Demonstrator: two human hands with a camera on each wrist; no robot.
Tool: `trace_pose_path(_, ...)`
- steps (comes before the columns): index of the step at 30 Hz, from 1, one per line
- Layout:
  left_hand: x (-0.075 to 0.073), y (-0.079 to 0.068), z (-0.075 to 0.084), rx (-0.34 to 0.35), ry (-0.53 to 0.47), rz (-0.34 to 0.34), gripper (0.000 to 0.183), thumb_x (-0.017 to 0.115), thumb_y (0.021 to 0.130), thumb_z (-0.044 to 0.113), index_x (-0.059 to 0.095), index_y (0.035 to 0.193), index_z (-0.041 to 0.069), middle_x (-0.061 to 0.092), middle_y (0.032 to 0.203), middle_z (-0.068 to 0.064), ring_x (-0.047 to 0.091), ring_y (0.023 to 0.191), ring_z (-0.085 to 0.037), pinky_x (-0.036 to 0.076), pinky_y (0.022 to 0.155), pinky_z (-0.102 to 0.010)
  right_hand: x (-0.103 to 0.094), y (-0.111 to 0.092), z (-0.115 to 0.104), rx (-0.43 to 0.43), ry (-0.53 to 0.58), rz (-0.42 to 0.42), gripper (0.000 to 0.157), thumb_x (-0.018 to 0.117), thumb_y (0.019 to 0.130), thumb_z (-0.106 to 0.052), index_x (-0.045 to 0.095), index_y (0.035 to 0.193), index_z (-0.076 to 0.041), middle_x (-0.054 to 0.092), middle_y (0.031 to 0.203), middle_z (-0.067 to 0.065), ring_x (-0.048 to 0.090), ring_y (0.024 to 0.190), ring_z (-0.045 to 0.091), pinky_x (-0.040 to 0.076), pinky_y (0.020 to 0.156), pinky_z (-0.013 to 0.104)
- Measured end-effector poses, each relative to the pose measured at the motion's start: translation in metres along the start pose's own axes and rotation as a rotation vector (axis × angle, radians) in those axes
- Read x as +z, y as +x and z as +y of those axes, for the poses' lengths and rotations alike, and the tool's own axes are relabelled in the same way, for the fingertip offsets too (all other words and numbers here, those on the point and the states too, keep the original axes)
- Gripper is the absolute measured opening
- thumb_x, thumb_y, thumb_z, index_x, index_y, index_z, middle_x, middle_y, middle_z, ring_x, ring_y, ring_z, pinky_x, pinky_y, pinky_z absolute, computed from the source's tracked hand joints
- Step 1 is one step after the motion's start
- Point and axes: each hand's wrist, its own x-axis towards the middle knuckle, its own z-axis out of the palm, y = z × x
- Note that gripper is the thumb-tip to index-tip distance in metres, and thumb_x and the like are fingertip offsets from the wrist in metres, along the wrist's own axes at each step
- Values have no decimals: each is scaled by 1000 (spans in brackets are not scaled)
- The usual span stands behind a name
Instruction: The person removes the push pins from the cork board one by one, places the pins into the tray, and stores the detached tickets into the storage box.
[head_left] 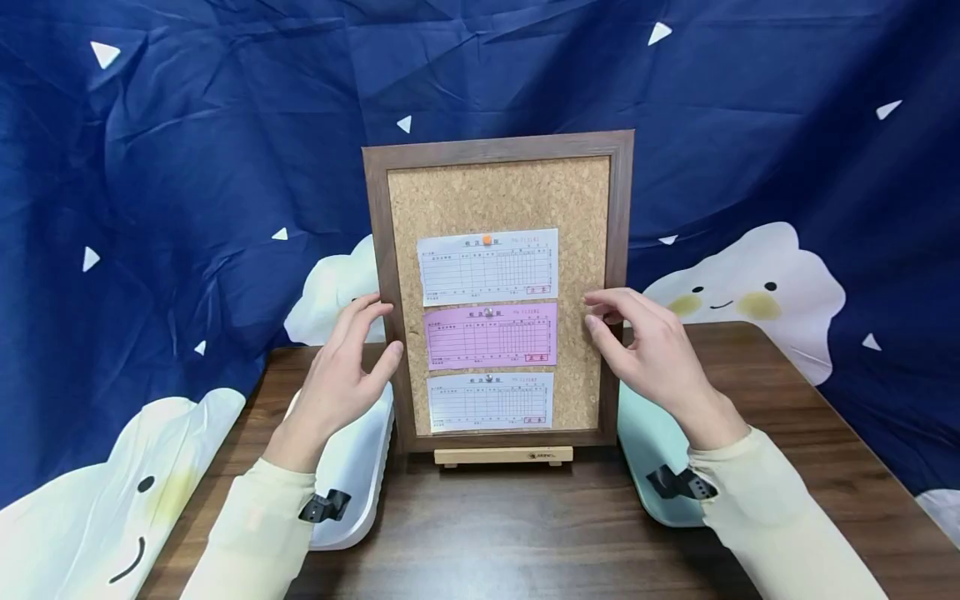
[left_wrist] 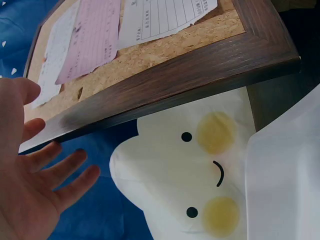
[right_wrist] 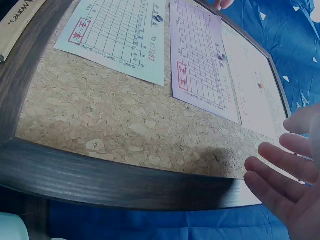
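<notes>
A cork board [head_left: 498,196] in a brown wooden frame stands upright in the head view. Three printed form slips hang on it in a column: a white slip [head_left: 457,279] on top, a pink slip [head_left: 457,337] in the middle, a pale slip [head_left: 457,408] at the bottom. An orange pushpin [head_left: 487,240] sits on the top slip; the lower two each carry a silver pushpin [head_left: 489,312]. My left hand [head_left: 337,375] is at the frame's left side, fingers spread and holding nothing. At the right side, my right hand [head_left: 652,346] hovers with loosely bent, empty fingers.
Under the board is a light wooden easel ledge [head_left: 502,456]. A white tray [head_left: 360,500] lies to the left on the brown table [head_left: 510,533], and a mint green tray [head_left: 652,450] to the right. Behind hangs a blue cloth [head_left: 225,125] with cloud faces.
</notes>
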Motion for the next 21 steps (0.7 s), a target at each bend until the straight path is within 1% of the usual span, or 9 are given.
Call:
trace_pose_path(3, 3, 2, -2, 6, -16, 9, 48, 66, 104, 19, 56, 149, 6, 44, 166, -15, 56, 143, -39, 49, 111, -62, 2, 2, 0, -5, 0, -8, 23, 74, 96, 0, 75, 119, 2, 79, 106, 14, 72, 88, 22, 50, 71, 26)
trace_pose_path(7, 5, 4, -3, 35, -37, 42, 47, 67, 103, 16, 58, 147, 5, 42, 167, -16, 58, 139, -41, 51, 108, -62, 6, 5, -3, -10, 6, -15, 23, 74, 96, 0, 75, 119, 1, 79, 105, 13, 74, 86, 22, 54, 74, 30)
trace_pose_path(10, 5, 6, -4, 54, -56, 63, 46, 67, 102, 15, 58, 146, 4, 42, 168, -17, 59, 137, -42, 53, 105, -60, 8, 8, -5, -13, 17, -13, 23, 73, 97, 0, 75, 119, 1, 79, 105, 12, 73, 85, 21, 54, 75, 30)
trace_pose_path(13, 6, 9, -4, 52, -76, 62, 47, 67, 102, 15, 57, 147, 4, 41, 168, -17, 59, 135, -42, 54, 103, -58, 9, 10, -7, -19, 20, -8, 23, 73, 97, 0, 75, 120, 1, 79, 104, 11, 72, 84, 19, 51, 74, 27)
trace_pose_path(17, 7, 12, -3, 36, -104, 57, 53, 67, 103, 15, 52, 152, 2, 39, 168, -19, 55, 141, -41, 55, 104, -59, 10, 14, -8, -27, 20, -15, 23, 72, 97, 0, 75, 120, 0, 79, 104, 12, 71, 83, 19, 48, 74, 19)
trace_pose_path(19, 7, 14, -3, 25, -122, 55, 57, 66, 103, 16, 49, 154, 1, 38, 169, -19, 51, 146, -39, 55, 105, -59, 10, 16, -9, -27, 21, -21, 24, 73, 97, 0, 75, 120, 0, 79, 106, 12, 72, 85, 21, 48, 72, 20)
trace_pose_path(21, 8, 16, -3, 12, -142, 57, 59, 66, 102, 16, 47, 156, 1, 36, 169, -19, 47, 150, -37, 55, 106, -59, 10, 19, -10, -23, 26, -25, 24, 73, 97, 0, 75, 121, 0, 79, 108, 13, 73, 87, 22, 50, 70, 26)
